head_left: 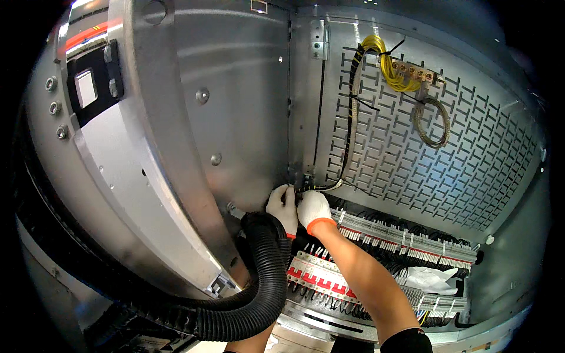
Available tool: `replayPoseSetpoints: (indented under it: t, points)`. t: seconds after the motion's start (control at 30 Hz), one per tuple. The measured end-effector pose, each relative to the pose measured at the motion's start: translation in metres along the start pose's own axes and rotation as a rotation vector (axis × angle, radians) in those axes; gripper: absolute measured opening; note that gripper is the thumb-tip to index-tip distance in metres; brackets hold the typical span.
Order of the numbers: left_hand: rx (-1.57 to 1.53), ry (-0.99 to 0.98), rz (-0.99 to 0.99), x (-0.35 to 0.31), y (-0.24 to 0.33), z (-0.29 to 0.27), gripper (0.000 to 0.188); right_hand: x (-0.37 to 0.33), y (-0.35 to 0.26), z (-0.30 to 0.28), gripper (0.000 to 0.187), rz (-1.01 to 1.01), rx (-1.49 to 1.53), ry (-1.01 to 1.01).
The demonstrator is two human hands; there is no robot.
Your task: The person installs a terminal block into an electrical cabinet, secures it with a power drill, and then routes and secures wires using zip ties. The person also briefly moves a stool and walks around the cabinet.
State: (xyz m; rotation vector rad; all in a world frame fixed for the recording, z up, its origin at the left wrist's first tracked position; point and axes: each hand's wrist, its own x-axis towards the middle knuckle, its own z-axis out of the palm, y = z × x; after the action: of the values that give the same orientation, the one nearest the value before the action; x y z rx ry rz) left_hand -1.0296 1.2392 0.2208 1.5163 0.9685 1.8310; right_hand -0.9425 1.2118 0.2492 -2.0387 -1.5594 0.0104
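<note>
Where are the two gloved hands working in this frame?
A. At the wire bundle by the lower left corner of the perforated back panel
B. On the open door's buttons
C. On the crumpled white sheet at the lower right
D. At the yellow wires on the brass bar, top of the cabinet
A: the left hand and right hand meet at the wire bundle at the lower left corner of the perforated panel.

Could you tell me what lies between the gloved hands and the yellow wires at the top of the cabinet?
In the head view, a black cable bundle runs up the perforated back panel from the hands to the yellow wires.
</note>
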Motion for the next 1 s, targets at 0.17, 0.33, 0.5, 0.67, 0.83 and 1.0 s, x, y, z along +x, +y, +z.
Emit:
replayPoseSetpoints:
  t: [0.17, 0.33, 0.5, 0.67, 0.83, 1.0]
  points:
    - [0.141, -0.069, 0.064, 0.002, 0.012, -0.014, 0.016, -0.021, -0.002, -0.019, 0.018, -0.172, 0.072, 0.214]
    - [-0.312, -0.165, -0.241, 0.006, -0.006, -0.017, 0.015, -0.018, 0.002, -0.024, 0.022, -0.219, 0.076, 0.162]
    - [-0.492, -0.228, -0.492, 0.008, 0.000, -0.013, 0.013, -0.006, 0.012, -0.023, 0.026, -0.237, 0.039, 0.060]
    - [-0.603, -0.142, -0.645, 0.013, 0.010, -0.020, 0.019, 0.006, 0.009, -0.025, 0.029, -0.261, -0.059, -0.064]
    - [-0.571, -0.174, -0.602, 0.009, 0.004, -0.005, 0.022, 0.010, 0.008, -0.052, 0.027, -0.253, -0.080, -0.151]
    - [-0.669, -0.200, -0.705, 0.008, 0.019, -0.019, 0.027, -0.007, 0.005, -0.048, 0.024, -0.216, 0.134, -0.009]
